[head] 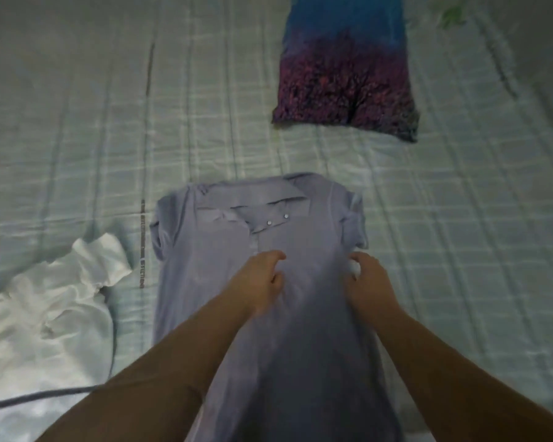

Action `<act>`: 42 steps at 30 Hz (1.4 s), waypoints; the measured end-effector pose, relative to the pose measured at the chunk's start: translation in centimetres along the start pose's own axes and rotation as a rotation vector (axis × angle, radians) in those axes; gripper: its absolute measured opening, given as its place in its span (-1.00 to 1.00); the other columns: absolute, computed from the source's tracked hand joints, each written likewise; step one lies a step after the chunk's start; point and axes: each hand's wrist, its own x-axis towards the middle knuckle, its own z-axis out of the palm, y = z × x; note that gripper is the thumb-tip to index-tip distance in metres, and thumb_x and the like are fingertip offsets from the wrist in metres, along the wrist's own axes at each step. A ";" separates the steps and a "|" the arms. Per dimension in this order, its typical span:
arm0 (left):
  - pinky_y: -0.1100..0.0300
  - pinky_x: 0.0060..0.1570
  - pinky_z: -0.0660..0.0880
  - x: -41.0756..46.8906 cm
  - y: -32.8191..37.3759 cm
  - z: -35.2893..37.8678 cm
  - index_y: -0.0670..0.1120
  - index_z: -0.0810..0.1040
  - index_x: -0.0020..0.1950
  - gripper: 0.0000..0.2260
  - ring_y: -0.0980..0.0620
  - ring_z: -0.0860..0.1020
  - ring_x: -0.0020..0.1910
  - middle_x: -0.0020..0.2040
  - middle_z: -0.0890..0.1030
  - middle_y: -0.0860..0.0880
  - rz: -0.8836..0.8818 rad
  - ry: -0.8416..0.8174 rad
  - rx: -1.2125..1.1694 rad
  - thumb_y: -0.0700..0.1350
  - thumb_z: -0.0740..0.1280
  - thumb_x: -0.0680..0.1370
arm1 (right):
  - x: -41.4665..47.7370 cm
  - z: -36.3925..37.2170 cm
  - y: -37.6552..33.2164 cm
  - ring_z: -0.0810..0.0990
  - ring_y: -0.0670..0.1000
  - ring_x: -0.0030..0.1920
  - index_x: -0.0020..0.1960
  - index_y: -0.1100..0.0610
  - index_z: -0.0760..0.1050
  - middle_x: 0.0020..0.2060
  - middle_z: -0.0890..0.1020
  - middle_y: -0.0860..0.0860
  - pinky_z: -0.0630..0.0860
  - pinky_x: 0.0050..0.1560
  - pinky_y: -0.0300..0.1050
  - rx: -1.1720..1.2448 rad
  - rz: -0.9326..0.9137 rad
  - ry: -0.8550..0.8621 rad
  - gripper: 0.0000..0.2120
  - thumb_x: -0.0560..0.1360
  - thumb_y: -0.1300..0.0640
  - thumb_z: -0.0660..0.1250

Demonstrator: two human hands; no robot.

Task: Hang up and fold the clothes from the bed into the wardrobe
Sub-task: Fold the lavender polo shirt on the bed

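A pale lilac polo shirt [224,250] lies face up on the bed, collar away from me, sleeves folded in so it forms a long strip. My left hand [262,279] rests on its chest below the buttons with fingers curled, pinching the cloth. My right hand [369,282] grips the shirt's right edge just under the sleeve. A folded blue and purple patterned garment [345,65] lies further up the bed. A crumpled white garment [55,301] sits at the left.
The bed is covered by a light green checked sheet [460,218]. A dark cable [45,393] runs across the lower left, beside the white garment.
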 end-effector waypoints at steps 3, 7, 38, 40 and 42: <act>0.08 0.34 0.34 5.7 2.3 2.5 -0.08 0.38 0.45 -0.62 -0.10 0.42 0.34 0.39 0.45 -0.09 0.066 0.007 -0.003 -0.12 0.21 0.62 | 4.8 -0.5 2.4 0.54 0.12 0.19 0.27 0.17 0.47 0.17 0.57 0.10 0.43 0.20 -0.01 0.013 0.074 0.031 -0.64 0.48 0.25 0.31; 0.01 0.18 0.43 12.2 4.8 7.0 -0.09 0.49 0.25 -0.72 -0.15 0.49 0.17 0.20 0.55 -0.13 0.170 0.018 -0.008 -0.09 0.19 0.57 | 11.7 -0.7 5.0 0.49 0.16 0.27 0.35 0.21 0.43 0.27 0.52 0.18 0.37 0.23 -0.08 0.053 0.133 0.064 -0.59 0.50 0.22 0.31; 0.10 -0.42 0.44 16.7 11.8 18.8 0.00 0.46 -0.02 -0.91 -0.09 0.54 -0.25 -0.12 0.50 -0.04 0.211 0.211 0.099 -0.03 0.25 0.52 | 24.4 -6.1 11.6 0.51 0.08 -0.13 -0.09 0.10 0.52 -0.20 0.55 0.05 0.32 -0.11 -0.18 0.014 0.204 0.197 -0.93 0.49 0.18 0.26; 0.09 -0.39 0.44 16.7 11.9 19.0 -0.02 0.48 -0.04 -0.91 -0.10 0.51 -0.20 -0.12 0.48 -0.06 0.204 0.195 0.124 -0.04 0.30 0.50 | 24.1 -6.3 12.4 0.58 0.15 -0.10 -0.14 0.13 0.54 -0.22 0.59 0.10 0.40 -0.09 -0.13 -0.003 0.253 0.198 -0.91 0.47 0.16 0.26; 0.06 -0.37 0.45 16.5 12.0 19.2 -0.04 0.47 -0.06 -0.91 -0.12 0.50 -0.18 -0.12 0.48 -0.07 0.198 0.193 0.130 -0.08 0.33 0.47 | 23.7 -6.5 12.7 0.62 0.19 -0.10 -0.21 0.14 0.56 -0.26 0.62 0.15 0.47 -0.10 -0.09 -0.027 0.269 0.186 -0.88 0.46 0.19 0.27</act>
